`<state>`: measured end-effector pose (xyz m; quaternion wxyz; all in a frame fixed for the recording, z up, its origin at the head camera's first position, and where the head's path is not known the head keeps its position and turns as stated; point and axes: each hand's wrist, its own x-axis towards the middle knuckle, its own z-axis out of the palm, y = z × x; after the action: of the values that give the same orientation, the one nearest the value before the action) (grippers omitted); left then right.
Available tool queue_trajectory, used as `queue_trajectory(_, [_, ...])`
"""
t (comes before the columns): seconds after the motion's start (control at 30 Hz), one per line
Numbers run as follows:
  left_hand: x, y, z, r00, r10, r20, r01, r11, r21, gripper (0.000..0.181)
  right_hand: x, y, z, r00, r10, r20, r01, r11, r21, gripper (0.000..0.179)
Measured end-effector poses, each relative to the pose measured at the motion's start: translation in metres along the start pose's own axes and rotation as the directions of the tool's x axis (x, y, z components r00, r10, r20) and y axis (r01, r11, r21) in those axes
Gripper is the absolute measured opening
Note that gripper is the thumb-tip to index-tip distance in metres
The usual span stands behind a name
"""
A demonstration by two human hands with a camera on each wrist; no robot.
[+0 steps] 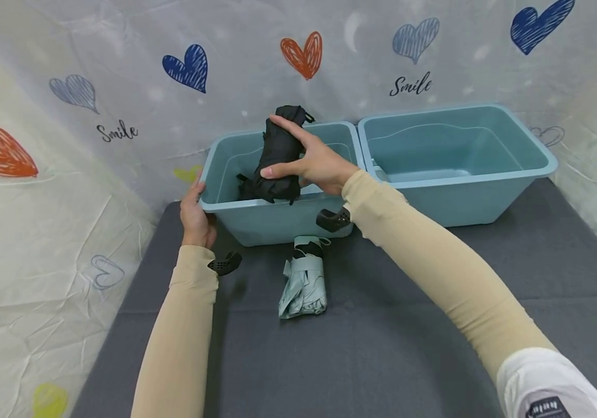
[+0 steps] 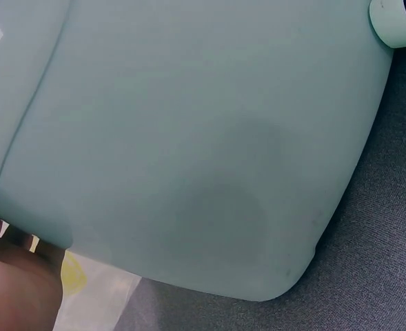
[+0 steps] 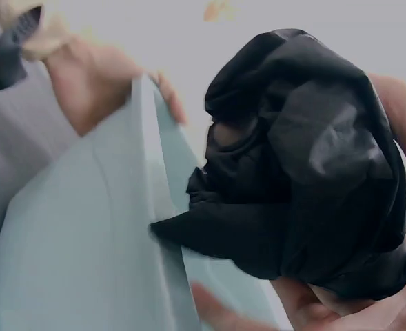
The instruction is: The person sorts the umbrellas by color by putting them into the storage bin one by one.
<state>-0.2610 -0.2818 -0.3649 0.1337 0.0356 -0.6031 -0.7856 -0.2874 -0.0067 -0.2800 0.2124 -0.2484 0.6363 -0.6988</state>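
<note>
My right hand (image 1: 322, 162) grips a black folded umbrella (image 1: 280, 145) across its middle, thumb on the near side, and holds it tilted above the left blue-green bin (image 1: 277, 217). In the right wrist view the loose black cloth (image 3: 327, 152) of the umbrella hangs by the bin's rim. With fingers over the rim, my left hand (image 1: 196, 217) holds the left end of that bin. A pale green folded umbrella (image 1: 306, 281), strapped round its middle, lies on the table in front of the bin. What lies inside the left bin is mostly hidden behind the black umbrella and my hand.
A second blue-green bin (image 1: 457, 197) stands against the first on the right, with a small pale item (image 1: 379, 171) at its inner left side. Both stand on a dark grey cloth (image 1: 382, 348), before a hanging sheet (image 1: 246, 69) printed with hearts.
</note>
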Motion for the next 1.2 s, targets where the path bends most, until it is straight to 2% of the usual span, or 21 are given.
queue_trajectory(0.13, [0.000, 0.000, 0.001, 1.000, 0.000, -0.002, 0.000, 1.000, -0.013, 0.052, 0.028, 0.009, 0.002, 0.995, 0.068, -0.066, -0.061, 0.993, 0.101, 0.095])
queue_trajectory(0.23, [0.000, -0.001, 0.000, 1.000, 0.003, -0.004, -0.003, 1.000, -0.004, 0.052, 0.041, 0.018, 0.004, 0.990, 0.101, -0.096, -0.092, 0.992, 0.091, 0.098])
queue_trajectory(0.4, [-0.002, -0.003, 0.001, 1.000, -0.004, -0.010, 0.004, 1.000, 0.004, 0.053, 0.054, 0.031, 0.009, 0.984, 0.139, -0.112, -0.146, 0.988, -0.055, 0.104])
queue_trajectory(0.57, [-0.002, -0.002, 0.001, 1.000, 0.000, 0.000, 0.000, 1.000, 0.000, 0.054, 0.064, 0.035, 0.013, 0.979, 0.195, -0.051, -0.202, 0.960, -0.196, 0.107])
queue_trajectory(0.73, [-0.002, -0.003, 0.001, 1.000, 0.010, -0.014, -0.010, 1.000, 0.007, 0.054, 0.071, 0.036, 0.017, 0.964, 0.266, -0.018, -0.260, 0.925, -0.279, 0.108])
queue_trajectory(0.97, [-0.001, -0.004, 0.001, 1.000, 0.015, 0.010, -0.015, 1.000, -0.007, 0.054, 0.076, 0.039, 0.021, 0.948, 0.318, 0.006, -0.292, 0.880, -0.374, 0.107])
queue_trajectory(1.2, [0.000, -0.004, 0.000, 1.000, 0.022, 0.007, -0.022, 1.000, 0.010, 0.054, 0.082, 0.042, 0.021, 0.931, 0.364, 0.016, -0.317, 0.832, -0.455, 0.104])
